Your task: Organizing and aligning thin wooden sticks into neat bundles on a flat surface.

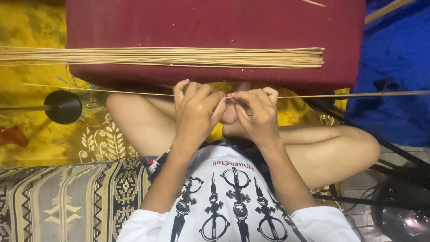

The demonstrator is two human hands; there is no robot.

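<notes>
Crosswise, thin bamboo strip (313, 95) pinched between both hands (228, 110).

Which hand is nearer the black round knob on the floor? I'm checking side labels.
Left. The left hand pinches the thin strip on the black knob's side; the right hand is beyond it, farther away.
</notes>
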